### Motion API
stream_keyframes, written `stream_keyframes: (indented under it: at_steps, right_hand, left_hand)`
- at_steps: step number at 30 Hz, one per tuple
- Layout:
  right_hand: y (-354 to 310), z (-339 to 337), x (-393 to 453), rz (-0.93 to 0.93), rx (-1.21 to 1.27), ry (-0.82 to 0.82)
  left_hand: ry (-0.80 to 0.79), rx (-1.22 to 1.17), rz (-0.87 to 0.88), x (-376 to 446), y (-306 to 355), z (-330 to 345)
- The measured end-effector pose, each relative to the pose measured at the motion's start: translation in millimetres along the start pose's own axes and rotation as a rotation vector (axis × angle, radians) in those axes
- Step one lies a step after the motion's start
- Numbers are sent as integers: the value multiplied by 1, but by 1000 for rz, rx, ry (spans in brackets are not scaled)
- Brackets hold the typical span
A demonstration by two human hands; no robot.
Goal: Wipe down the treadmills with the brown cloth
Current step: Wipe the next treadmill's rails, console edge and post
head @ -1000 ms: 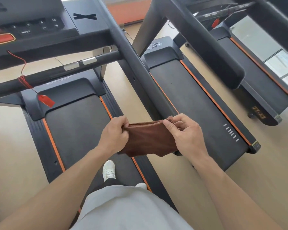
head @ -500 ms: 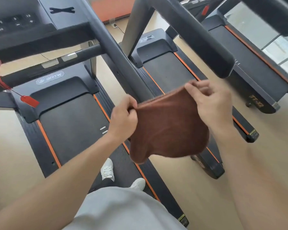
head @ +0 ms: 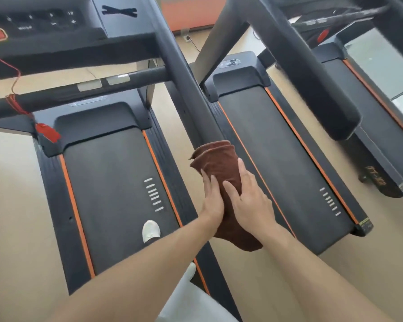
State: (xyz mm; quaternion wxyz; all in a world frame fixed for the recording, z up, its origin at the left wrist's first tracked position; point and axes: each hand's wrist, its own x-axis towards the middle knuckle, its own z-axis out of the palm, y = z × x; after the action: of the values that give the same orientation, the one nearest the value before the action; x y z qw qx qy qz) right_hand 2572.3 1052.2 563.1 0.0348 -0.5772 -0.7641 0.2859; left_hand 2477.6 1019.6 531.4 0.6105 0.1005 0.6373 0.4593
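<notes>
Beige gym flooring (head: pixel 12 182) runs under a row of black treadmills with orange trim; I stand on the leftmost one, its belt (head: pixel 116 182) filling the lower left of the frame, my white shoe (head: pixel 151 230) on it. A second treadmill (head: pixel 279 159) lies to the right of centre, and a third sits at the right edge.

The brown cloth (head: pixel 219 156) is folded over the right handrail (head: pixel 186 77) of my treadmill, the dark bar that slants from the top centre down to the middle of the frame. My left hand (head: pixel 212 196) lies flat against the cloth's left side with the fingers straight, and my right hand (head: pixel 247 194) presses it from the right, fingers extended and thumb up along the fabric. Neither hand is curled into a fist; both palms sandwich the cloth round the rail. A loose tail of cloth hangs below my wrists.

To do this well, I judge I should keep both palms firm so the cloth wraps the rail all round, then slide along its whole length in one steady stroke rather than dabbing. The hanging tail could slip off, so I'd gather it under my palms. The console (head: pixel 40 22) at upper left and the front crossbar (head: pixel 79 94) with its red tag (head: pixel 48 133) look not yet wiped.
</notes>
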Motion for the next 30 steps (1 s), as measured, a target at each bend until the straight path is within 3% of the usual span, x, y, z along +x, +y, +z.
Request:
stream_keyframes:
  at_steps: [14, 17, 20, 26, 30]
  right_hand:
    - [-104, 0, 123, -196, -321, 41]
    - [-132, 2, 161, -178, -339, 54]
    - [-147, 4, 208, -282, -342, 97]
    - [-180, 9, 277, -382, -408, 64]
    - [-187, -6, 308, -688, -559, 0]
  left_hand:
    - [115, -312, 44, 130, 36, -24]
    - [134, -346, 69, 171, 60, -35]
    - [188, -385, 26, 207, 94, -51]
    - [302, -393, 40, 221, 172, -72]
    - [332, -386, 139, 223, 183, -77]
